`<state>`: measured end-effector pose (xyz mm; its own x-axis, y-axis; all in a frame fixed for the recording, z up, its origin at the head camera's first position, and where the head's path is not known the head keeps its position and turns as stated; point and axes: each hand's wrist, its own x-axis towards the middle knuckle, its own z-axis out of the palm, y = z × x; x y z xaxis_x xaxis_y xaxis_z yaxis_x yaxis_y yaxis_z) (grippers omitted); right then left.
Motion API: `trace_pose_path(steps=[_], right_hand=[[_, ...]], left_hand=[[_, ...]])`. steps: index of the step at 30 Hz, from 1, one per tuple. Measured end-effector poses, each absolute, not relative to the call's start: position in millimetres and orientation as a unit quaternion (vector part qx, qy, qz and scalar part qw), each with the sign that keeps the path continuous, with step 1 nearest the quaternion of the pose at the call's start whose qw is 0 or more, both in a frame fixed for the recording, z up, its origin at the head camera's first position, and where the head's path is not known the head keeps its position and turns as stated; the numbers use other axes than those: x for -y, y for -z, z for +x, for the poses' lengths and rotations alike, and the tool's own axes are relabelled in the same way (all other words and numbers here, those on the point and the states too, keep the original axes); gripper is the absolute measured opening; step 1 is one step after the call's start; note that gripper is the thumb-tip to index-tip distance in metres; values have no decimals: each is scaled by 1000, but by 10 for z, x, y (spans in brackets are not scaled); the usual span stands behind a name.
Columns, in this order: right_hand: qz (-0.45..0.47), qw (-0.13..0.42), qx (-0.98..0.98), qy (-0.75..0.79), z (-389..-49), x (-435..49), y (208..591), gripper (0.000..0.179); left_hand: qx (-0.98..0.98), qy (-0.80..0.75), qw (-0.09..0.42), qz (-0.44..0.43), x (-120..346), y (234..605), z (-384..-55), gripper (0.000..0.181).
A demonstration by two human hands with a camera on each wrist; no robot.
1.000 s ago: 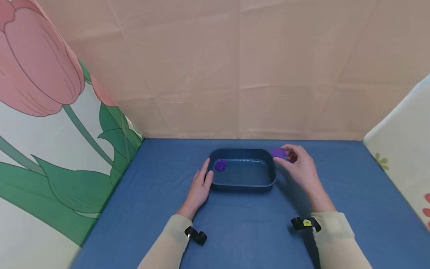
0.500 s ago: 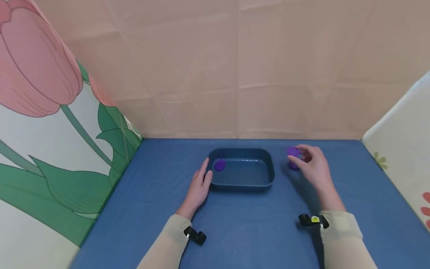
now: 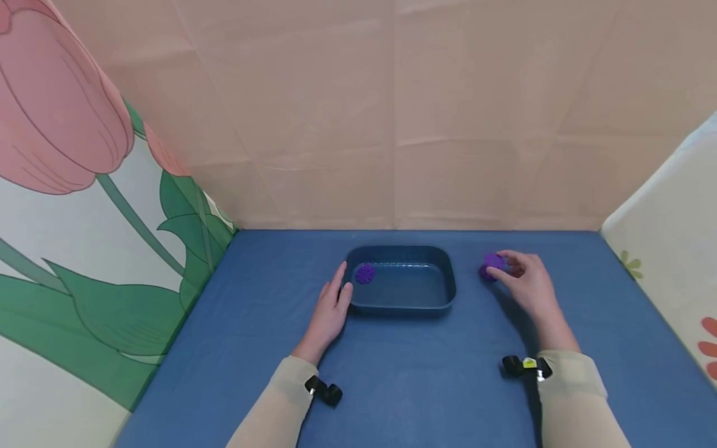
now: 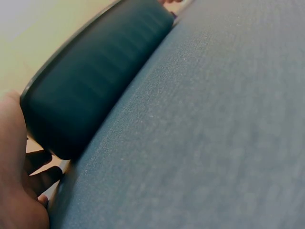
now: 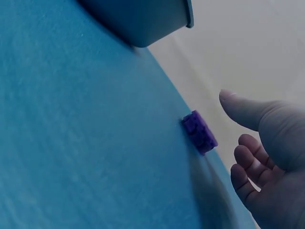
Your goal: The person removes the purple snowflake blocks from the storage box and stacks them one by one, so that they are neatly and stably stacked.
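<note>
My left hand [image 3: 329, 309] rests with straight fingers at the left end of a dark blue rectangular tray [image 3: 400, 309]. The left wrist view has the thumb and fingertips right at the tray's end wall [image 4: 90, 81]. Inside the tray, toward its left side, lies a purple notched disc [image 3: 365, 273]. To the right of the tray a purple notched piece [image 3: 492, 264], apparently of stacked discs, sits on the blue cloth. Around it in the head view is my right hand [image 3: 529, 283]; in the right wrist view a gap separates its thumb and loosely bent fingers from the purple piece [image 5: 199, 132].
A blue cloth [image 3: 414, 373] covers the table. Behind it rises a beige fabric wall [image 3: 392, 124], with a tulip-printed panel [image 3: 112, 249] on the left and a pale panel [image 3: 672, 249] on the right. Each wrist wears a small black camera [image 3: 323, 391].
The right hand has carried a purple disc rightward from the tray's right edge, lowered it onto the other purple piece and let go. The left hand stays at the tray.
</note>
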<state>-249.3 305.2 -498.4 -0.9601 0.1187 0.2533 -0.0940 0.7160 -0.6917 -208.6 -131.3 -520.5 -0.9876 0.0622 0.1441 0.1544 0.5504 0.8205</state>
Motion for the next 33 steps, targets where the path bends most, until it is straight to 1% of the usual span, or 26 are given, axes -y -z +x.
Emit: trace_pose_path(steps=[4,14,33], right_hand=[[-4,121,921,-371,-2484,-3081,5047,60],[-15,92,927,-364,-2461,-3099,5134,62],[-14,87,933,-348,-2410,-3108,5181,59]], left_hand=[[879,470,49,-61,1311,5200,-2078,54],[879,472,49,-58,1314,5190,-2038,51],[878,473,46,-61,1297,5221,-1985,54]])
